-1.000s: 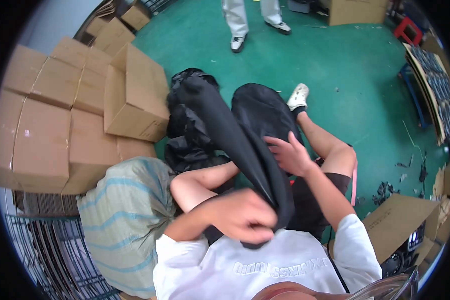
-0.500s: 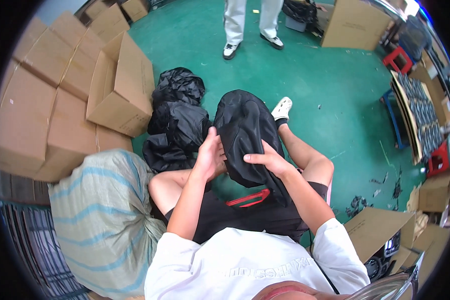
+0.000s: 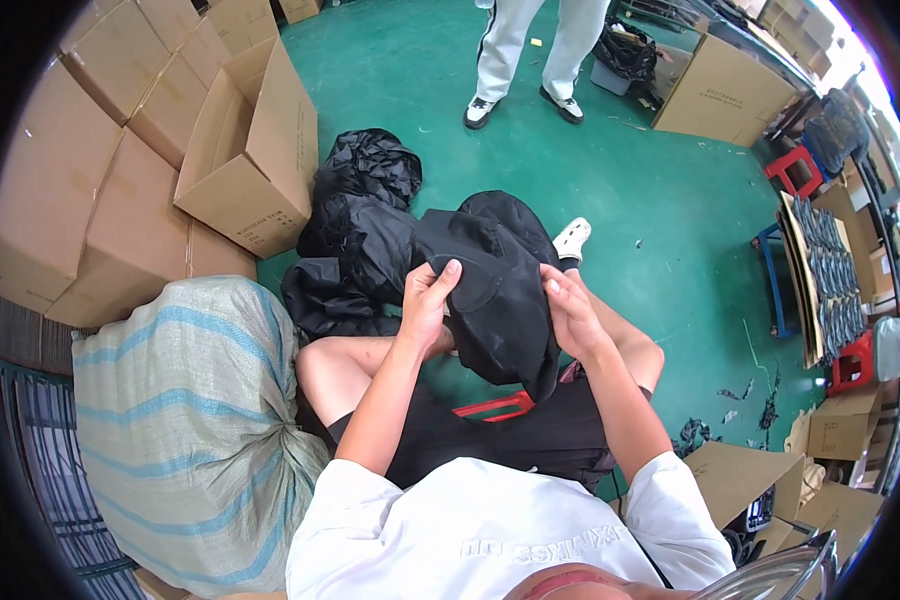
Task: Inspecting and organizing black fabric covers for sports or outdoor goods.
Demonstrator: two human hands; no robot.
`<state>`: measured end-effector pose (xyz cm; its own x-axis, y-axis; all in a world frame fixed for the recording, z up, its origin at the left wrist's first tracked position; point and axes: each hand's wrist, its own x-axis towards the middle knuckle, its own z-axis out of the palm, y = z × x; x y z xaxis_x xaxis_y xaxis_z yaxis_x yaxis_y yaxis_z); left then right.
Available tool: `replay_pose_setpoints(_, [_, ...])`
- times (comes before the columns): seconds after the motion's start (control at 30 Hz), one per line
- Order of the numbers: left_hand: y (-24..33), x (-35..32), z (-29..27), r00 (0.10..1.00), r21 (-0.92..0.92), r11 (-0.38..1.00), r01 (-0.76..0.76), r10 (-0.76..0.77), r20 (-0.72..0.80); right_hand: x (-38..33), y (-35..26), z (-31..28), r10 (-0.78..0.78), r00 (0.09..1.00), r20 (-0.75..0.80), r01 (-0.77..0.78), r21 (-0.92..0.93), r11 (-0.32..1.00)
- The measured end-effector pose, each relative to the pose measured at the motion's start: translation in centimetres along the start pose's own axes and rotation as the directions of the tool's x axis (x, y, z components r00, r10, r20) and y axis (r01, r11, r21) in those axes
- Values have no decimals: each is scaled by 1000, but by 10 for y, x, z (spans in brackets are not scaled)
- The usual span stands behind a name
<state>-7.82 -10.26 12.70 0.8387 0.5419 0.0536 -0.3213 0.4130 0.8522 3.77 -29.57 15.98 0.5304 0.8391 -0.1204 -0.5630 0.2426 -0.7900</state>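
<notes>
In front of my lap hangs a black fabric cover or bag (image 3: 500, 310), shiny and folded, with a rounded seam on its face. My left hand (image 3: 428, 308) pinches its left edge, thumb on top. At its right edge my right hand (image 3: 573, 315) grips the cloth with thumb and fingers; some of the fingertips are hidden. A red plastic piece (image 3: 495, 406) shows below the cloth, at my black shorts. Left of the cover, a heap of black sheeting or fabric (image 3: 355, 235) lies on the floor.
On the left stand stacked cartons (image 3: 55, 190), an open carton (image 3: 260, 150) and a bulging striped woven sack (image 3: 185, 420). A person in pale trousers (image 3: 520, 50) stands ahead. At right are a loaded rack (image 3: 825, 265), red stools (image 3: 796, 170) and an open carton (image 3: 750, 480).
Both hands have shifted on the black cloth: the left now pinches its edge, and the right has moved from its front to its right edge. The cloth is spread wider.
</notes>
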Motion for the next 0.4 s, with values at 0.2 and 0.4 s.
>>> replay_pose_setpoints(0.2, [32,0,9,994,603,791,-105,70,82,12,15,-2,120,991,-55,-120,2,993])
replay_pose_setpoints(0.4, [50,5,19,997,497,865,-74,48,64,0,9,-28,44,976,213,-116,338,934])
